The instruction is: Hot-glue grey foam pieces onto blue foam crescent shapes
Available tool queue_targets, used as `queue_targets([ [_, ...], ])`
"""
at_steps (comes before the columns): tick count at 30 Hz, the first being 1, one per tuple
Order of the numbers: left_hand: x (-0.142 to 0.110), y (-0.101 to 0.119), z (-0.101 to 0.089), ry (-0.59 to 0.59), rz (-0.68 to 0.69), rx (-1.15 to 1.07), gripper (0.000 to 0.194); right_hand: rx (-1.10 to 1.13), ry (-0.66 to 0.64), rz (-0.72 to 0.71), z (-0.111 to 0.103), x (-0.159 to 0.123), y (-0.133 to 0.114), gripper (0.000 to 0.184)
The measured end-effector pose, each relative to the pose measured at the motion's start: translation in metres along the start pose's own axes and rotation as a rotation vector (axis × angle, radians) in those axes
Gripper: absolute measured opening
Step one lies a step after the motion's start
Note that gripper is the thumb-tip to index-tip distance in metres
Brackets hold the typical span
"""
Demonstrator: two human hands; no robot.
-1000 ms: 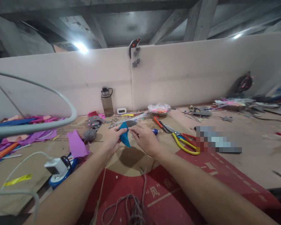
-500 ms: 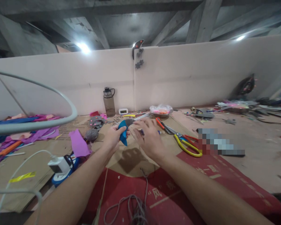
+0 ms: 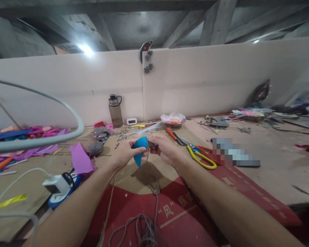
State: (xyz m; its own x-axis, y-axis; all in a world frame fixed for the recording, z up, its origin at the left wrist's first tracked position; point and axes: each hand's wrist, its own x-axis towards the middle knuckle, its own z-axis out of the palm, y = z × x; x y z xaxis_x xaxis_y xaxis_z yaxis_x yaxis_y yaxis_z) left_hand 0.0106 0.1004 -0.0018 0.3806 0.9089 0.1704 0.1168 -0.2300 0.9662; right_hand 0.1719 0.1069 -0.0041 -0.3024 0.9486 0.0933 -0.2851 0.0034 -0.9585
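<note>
Between the thumb and fingers of my left hand (image 3: 124,153) is a curved blue felt piece (image 3: 140,142), its pointed end hanging down. My right hand (image 3: 167,150) is closed at the right side of this piece, pinching at a grey wrapped part (image 3: 150,144). What exactly its fingertips hold is partly hidden. A strand of grey yarn (image 3: 156,205) hangs near the hands and trails to a loose tangle on the red and brown board below.
Right of my hands lie yellow-and-red-handled scissors (image 3: 201,161) and an orange cutter (image 3: 171,133). A bottle (image 3: 115,113) and a small clock (image 3: 131,121) stand by the partition. At left are a purple felt scrap (image 3: 81,159), a grey yarn ball (image 3: 95,148) and a white charger (image 3: 57,183).
My right hand has gone from spread fingers to a pinch beside the blue felt piece. The piece is turned, showing more of its blue face. The view has shifted slightly right.
</note>
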Motion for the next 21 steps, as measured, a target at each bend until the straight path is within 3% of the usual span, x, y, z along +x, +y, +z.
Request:
queue_targets([
  [5, 0.001, -0.001, 0.004, 0.080, -0.099, -0.324, 0.016, 0.187, -0.085, 0.067, 0.000, 0.000, -0.001, 0.028],
  [8, 0.003, -0.004, 0.006, 0.127, -0.138, -0.388, 0.018, 0.071, -0.080, -0.011, -0.001, 0.002, 0.001, 0.032],
  [12, 0.003, -0.005, 0.005, 0.194, -0.116, -0.273, 0.016, -0.114, -0.027, -0.110, -0.001, 0.005, 0.005, 0.032],
  [16, 0.001, -0.001, 0.001, 0.097, -0.074, -0.121, 0.017, -0.039, -0.106, -0.092, -0.002, 0.003, 0.004, 0.034],
  [21, -0.001, 0.003, -0.005, -0.050, -0.153, -0.190, 0.015, -0.012, -0.197, -0.061, -0.002, 0.002, 0.005, 0.032],
])
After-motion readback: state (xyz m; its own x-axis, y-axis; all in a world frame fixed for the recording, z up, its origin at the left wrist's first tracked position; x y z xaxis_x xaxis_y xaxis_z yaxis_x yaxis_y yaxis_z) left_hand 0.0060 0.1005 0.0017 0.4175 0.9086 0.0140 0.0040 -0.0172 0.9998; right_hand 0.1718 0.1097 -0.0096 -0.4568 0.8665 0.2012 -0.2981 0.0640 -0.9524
